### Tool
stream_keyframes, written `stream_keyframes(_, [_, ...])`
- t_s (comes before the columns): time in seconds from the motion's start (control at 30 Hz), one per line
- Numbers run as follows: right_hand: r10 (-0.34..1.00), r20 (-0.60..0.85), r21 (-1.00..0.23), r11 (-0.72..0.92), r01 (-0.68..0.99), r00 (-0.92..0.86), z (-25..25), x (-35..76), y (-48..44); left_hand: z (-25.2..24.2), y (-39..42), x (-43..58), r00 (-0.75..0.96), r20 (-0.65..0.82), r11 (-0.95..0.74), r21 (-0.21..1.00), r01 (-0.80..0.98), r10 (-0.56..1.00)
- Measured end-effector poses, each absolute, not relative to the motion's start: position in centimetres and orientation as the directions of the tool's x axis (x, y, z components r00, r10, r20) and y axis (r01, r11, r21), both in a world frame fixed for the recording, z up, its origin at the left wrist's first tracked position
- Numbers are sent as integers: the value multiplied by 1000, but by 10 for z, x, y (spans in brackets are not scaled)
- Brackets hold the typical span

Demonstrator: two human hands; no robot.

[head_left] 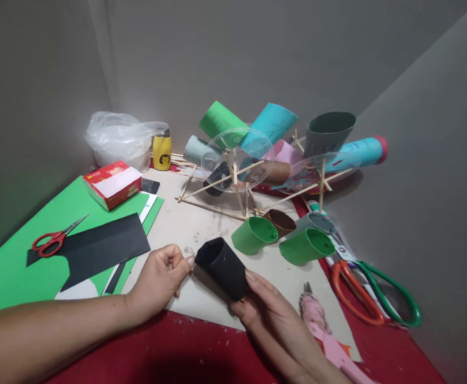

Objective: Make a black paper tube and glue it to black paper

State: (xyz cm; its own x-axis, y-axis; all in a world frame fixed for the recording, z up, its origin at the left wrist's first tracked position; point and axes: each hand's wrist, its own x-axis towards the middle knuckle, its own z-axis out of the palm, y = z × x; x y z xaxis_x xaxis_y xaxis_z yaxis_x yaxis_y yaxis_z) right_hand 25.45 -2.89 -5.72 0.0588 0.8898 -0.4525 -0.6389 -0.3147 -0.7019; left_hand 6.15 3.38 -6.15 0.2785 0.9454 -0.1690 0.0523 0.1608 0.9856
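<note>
A short black paper tube [223,272] is tilted above the beige sheet, its open end towards the upper left. My right hand [273,314] grips its lower end between thumb and fingers. At the rim's left edge, my left hand [163,274] is closed in a pinch, thumb against forefinger; the tube's edge is at the fingertips. Just beyond stand two green paper tubes [253,237], a brown tube [280,223] and a grey tube [317,221]. Left of my left hand lies a cut black sheet [109,248], with red-handled scissors [53,241] resting on it.
A stick frame [213,209] with clear plastic discs and several coloured tubes stands behind. Large scissors [357,293] and a pink tool [323,330] with metal tips lie right. At left are green sheets [1,266], a red box [113,184], a yellow bottle [162,152] and a plastic-wrapped bowl [117,141].
</note>
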Motion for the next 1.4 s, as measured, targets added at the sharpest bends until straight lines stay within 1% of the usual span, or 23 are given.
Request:
stream_keyframes(0.1, [897, -437, -707, -297, -641, 67, -55, 254, -30, -61, 32, 60, 303, -123, 127, 992, 4, 945])
stream_keyframes(0.23, [907, -415, -710, -276, -649, 69, -52, 253, -32, -58, 30, 56, 341, -36, 40, 999, -4, 939])
stream_keyframes(0.37, [921, -389, -708, -282, -647, 23, -51, 253, -32, -54, 30, 50, 289, 94, -93, 996, -15, 953])
stream_keyframes(0.43, [932, -361, -743, -272, -611, 23, -51, 252, -32, -47, 29, 48, 265, 197, -206, 979, 5, 944])
stream_keyframes(0.5, [949, -313, -794, -236, -561, 44, -51, 251, -31, -36, 26, 47, 274, 270, -289, 957, 30, 923])
stream_keyframes(0.6, [966, -241, -841, -161, -517, 90, -49, 247, -30, -16, 19, 49, 329, 315, -355, 932, 71, 890])
stream_keyframes(0.7, [976, -164, -874, -77, -480, 143, -48, 245, -30, 3, 14, 54, 326, 378, -442, 884, 151, 867])
stream_keyframes(0.77, [978, -112, -898, -24, -439, 176, -47, 245, -30, 11, 12, 58, 333, 365, -445, 872, 204, 869])
stream_keyframes(0.9, [976, -26, -938, 50, -343, 214, -46, 248, -34, 18, 13, 66, 405, 159, -273, 932, 240, 900])
stream_keyframes(0.97, [973, 11, -949, 83, -303, 232, -45, 250, -35, 18, 15, 70, 411, 116, -223, 949, 223, 904])
stream_keyframes(1.03, [965, 45, -954, 119, -277, 257, -42, 251, -36, 18, 18, 74, 408, 136, -235, 951, 202, 903])
stream_keyframes(1.23, [957, 112, -953, 179, -243, 268, -37, 254, -34, 18, 29, 82, 406, 305, -403, 897, 181, 861])
stream_keyframes(1.3, [956, 119, -954, 185, -237, 267, -37, 255, -33, 15, 32, 82, 422, 320, -417, 895, 160, 849])
stream_keyframes(1.4, [959, 116, -954, 180, -238, 259, -37, 256, -31, 9, 34, 82, 463, 292, -385, 915, 119, 837])
